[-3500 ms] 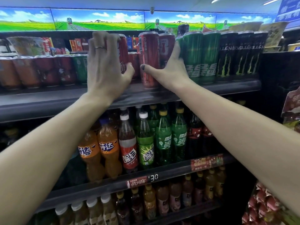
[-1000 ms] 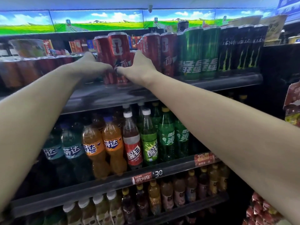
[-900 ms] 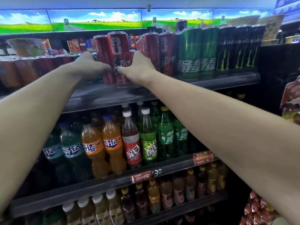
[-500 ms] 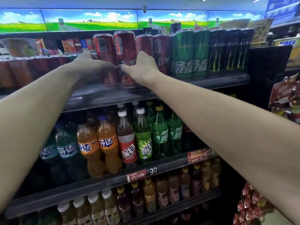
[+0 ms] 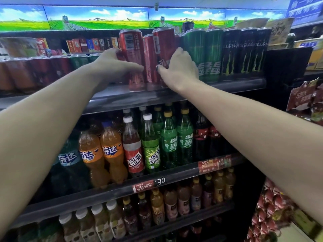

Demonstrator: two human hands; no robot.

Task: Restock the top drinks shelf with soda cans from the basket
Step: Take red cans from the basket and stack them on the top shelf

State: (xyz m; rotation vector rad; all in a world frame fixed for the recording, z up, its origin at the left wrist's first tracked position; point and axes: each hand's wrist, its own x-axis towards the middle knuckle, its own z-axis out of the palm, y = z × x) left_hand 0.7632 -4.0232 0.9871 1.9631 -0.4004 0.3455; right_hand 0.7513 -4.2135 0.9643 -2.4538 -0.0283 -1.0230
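Observation:
Tall red soda cans stand in a cluster at the front of the top shelf [image 5: 227,84]. My left hand [image 5: 113,67] grips the leftmost red can [image 5: 132,49], whose barcode faces me; the thumb wraps its front. My right hand [image 5: 178,69] grips another red can [image 5: 162,44] on the right of the cluster, fingers curled round its side. A third red can [image 5: 149,58] stands between those two. The basket is out of view.
Green cans [image 5: 204,49] and black energy-drink cans [image 5: 244,51] line the shelf to the right. Short cans [image 5: 35,70] fill the shelf's left part. Bottles [image 5: 132,145] crowd the lower shelves. A red snack display [image 5: 307,102] juts in at right.
Both hands stayed on the red cans and shifted them rightward on the shelf. The left can has turned so its barcode faces me. The camera view moved slightly.

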